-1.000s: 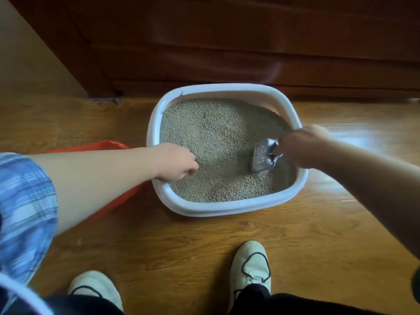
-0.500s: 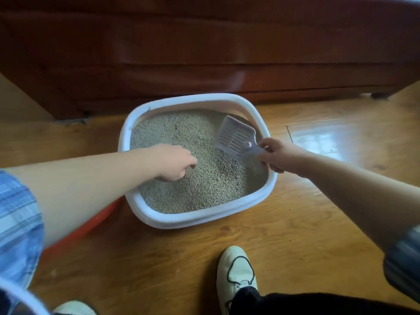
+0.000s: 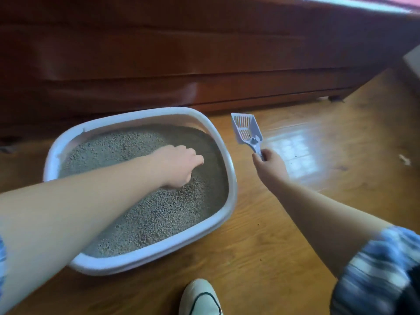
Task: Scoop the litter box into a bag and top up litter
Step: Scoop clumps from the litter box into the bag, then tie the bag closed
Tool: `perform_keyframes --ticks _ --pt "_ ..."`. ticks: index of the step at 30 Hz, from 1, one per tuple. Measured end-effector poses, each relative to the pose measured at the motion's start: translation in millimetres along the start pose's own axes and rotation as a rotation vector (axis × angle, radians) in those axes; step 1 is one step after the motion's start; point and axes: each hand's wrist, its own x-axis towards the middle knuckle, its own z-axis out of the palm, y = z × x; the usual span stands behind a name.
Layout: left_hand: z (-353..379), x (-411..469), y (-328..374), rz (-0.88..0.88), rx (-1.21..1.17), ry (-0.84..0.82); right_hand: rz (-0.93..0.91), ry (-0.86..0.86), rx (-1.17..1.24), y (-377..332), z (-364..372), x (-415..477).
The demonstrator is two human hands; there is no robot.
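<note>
The scoop (image 3: 246,130) hangs over the floor (image 3: 250,258) right of centre, just outside the right rim of the box (image 3: 231,178). Its long axis runs from the right hand (image 3: 269,164) up the frame, blade farthest, and no load is visible in it. The right fingers pinch the handle end. The left hand (image 3: 179,165) sits left of it inside the box, fingers curled down into the litter (image 3: 159,214); I cannot tell whether they hold anything. No bag shows. To dig again, the scoop would likely swing left across the rim.
</note>
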Motion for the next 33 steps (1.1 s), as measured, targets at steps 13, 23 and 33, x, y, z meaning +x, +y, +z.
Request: perform_keyframes --ticks 13,23,33 --pt "28.7 32.5 3.5 -0.124 -0.148 -0.150 0.088 -0.131 -0.234 54.3 70.1 38.3" --pt "20.9 -8.8 -13.6 -0.139 -0.157 -0.105 0.163 -0.186 -0.456 32.5 44.2 28.1" --pt "-18.3 -107.4 -38.3 -0.279 -0.139 -0.046 -0.403 -0.144 -0.575 -101.1 22.8 -51.1"
